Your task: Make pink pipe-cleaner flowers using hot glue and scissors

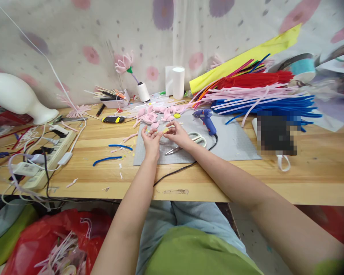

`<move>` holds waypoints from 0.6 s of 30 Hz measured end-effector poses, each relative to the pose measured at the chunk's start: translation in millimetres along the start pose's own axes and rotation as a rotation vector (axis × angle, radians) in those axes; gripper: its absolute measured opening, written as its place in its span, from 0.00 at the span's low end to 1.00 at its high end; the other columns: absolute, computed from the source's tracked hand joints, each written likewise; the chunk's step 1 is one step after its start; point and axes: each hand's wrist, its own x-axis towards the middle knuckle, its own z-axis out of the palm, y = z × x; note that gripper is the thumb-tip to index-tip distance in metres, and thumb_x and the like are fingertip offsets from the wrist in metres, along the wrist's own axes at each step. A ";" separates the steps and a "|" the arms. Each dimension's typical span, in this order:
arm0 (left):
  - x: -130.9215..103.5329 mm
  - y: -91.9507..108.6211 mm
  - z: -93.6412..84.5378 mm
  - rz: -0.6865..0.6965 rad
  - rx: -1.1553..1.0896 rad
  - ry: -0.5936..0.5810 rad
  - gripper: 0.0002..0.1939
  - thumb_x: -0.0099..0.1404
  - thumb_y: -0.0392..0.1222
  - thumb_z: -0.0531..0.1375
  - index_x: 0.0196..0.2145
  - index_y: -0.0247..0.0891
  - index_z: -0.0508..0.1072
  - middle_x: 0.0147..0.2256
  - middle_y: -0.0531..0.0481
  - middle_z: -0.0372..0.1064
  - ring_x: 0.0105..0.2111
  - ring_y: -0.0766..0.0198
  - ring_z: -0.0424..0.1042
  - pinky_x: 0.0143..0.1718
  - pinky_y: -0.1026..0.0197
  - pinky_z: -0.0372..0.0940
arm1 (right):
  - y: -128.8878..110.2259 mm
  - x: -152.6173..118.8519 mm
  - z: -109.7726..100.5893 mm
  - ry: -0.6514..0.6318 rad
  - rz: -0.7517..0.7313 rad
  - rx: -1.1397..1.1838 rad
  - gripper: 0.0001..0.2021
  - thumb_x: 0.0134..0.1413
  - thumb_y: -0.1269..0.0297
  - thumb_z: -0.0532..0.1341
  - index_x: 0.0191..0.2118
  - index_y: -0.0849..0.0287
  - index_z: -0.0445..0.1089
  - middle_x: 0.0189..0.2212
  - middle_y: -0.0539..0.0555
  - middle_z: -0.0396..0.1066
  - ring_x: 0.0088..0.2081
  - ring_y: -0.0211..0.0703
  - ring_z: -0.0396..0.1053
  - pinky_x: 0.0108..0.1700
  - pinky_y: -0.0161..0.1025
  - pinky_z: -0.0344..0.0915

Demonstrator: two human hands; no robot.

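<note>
Over the grey mat (232, 143), my left hand (151, 142) and my right hand (178, 135) meet, fingertips pinched at a small yellow piece (166, 131). Its exact kind is too small to make out. White-handled scissors (199, 138) lie on the mat by my right wrist, blades pointing left and partly hidden. Just beyond my fingers are several pink fuzzy petal shapes (150, 116) and a little yellow bundle (177, 115). A blue glue gun (206, 120) rests on the mat to the right, its black cord (174, 170) running beneath my right forearm.
Blue pipe cleaner pieces (107, 159) and a utility knife (112, 120) lie left of the mat. A power strip (50, 160) with tangled cables occupies the left side. Blue pipe cleaners (263, 106) pile up at back right. A pink flower (124, 64) stands in a white spool (143, 92).
</note>
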 end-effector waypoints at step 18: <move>5.7 3.2 -4.9 -0.039 -0.021 -0.037 0.25 0.46 0.45 0.67 0.41 0.40 0.64 0.34 0.52 0.67 0.31 0.70 0.71 0.40 0.61 0.66 | -2.1 0.4 -5.9 0.023 0.076 0.104 0.22 0.31 0.61 0.65 0.34 0.56 0.56 0.24 0.45 0.64 0.26 0.35 0.61 0.26 0.33 0.56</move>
